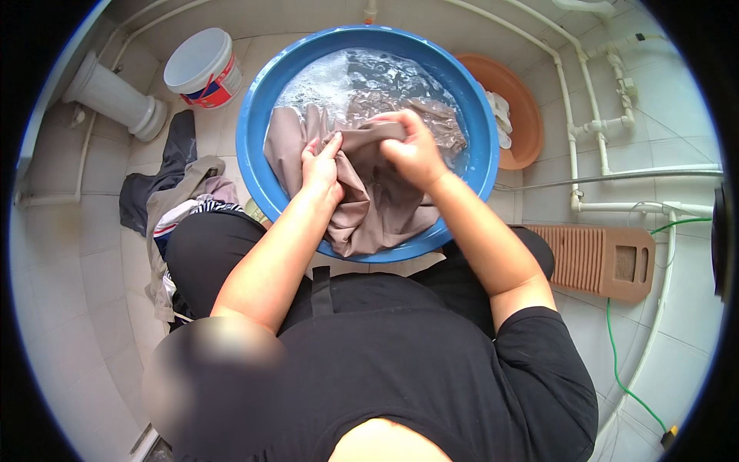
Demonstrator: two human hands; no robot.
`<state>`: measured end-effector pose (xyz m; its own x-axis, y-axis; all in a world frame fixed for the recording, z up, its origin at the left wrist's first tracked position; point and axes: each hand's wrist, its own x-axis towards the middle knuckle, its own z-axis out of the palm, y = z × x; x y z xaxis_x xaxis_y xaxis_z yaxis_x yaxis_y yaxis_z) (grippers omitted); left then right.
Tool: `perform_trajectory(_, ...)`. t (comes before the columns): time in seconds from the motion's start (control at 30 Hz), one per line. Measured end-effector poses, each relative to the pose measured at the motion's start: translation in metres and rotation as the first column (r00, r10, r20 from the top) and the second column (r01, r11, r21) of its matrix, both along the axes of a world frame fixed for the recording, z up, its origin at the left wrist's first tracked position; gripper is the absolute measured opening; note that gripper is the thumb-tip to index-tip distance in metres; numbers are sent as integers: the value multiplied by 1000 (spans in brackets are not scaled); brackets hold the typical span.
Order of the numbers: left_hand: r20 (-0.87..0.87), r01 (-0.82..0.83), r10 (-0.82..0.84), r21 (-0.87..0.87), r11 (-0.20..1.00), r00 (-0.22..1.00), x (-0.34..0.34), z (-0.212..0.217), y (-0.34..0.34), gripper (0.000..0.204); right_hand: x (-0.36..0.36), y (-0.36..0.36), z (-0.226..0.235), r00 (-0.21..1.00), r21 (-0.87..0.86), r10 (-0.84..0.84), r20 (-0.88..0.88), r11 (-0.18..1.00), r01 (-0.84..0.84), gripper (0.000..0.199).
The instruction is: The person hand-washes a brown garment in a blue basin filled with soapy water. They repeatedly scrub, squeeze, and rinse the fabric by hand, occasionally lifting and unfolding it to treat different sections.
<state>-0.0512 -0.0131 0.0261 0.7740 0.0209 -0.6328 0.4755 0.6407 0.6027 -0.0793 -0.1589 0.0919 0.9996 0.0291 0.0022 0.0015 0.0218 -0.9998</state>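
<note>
A blue basin (254, 123), white bucket (202, 68), clothes pile (178, 192) and brown washboard (596, 260) are borne by the tiled floor (92, 262).

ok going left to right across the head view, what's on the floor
white pedestal → pile of clothes → blue basin → orange basin → washboard → green cable

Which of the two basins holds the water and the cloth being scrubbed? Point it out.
The large blue basin, directly under both hands, holds soapy water and the taupe garment. The brown basin behind it to the right holds only a white cloth.
</note>
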Motion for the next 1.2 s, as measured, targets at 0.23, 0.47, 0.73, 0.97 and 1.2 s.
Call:
perform_trajectory(0.23,366,61,314,-731,680,876,-27,7,-36,28,-23,61,0,837,-517,80,542,817,256,18)
perform_trajectory(0.47,589,240,132,-509,827,797,-27,-33,-26,30,-26,69,-10,821,-459,-36,570,815,354,18)
perform_trajectory(0.73,167,297,-258,-278,914,952,-30,12,-21,26,-14,40,-35,903,-419,-272,333,815,400,20)
perform_trajectory(0.97,326,316,-233,-230,920,916,-24,-36,-14,30,-27,61,-27,841,-297,-255,477,854,428,25)
perform_trajectory(1.2,302,263,-223,-95,960,927,-7,28,-4,30,4,-19,-82,962,-144,-266,-59,956,255,45)
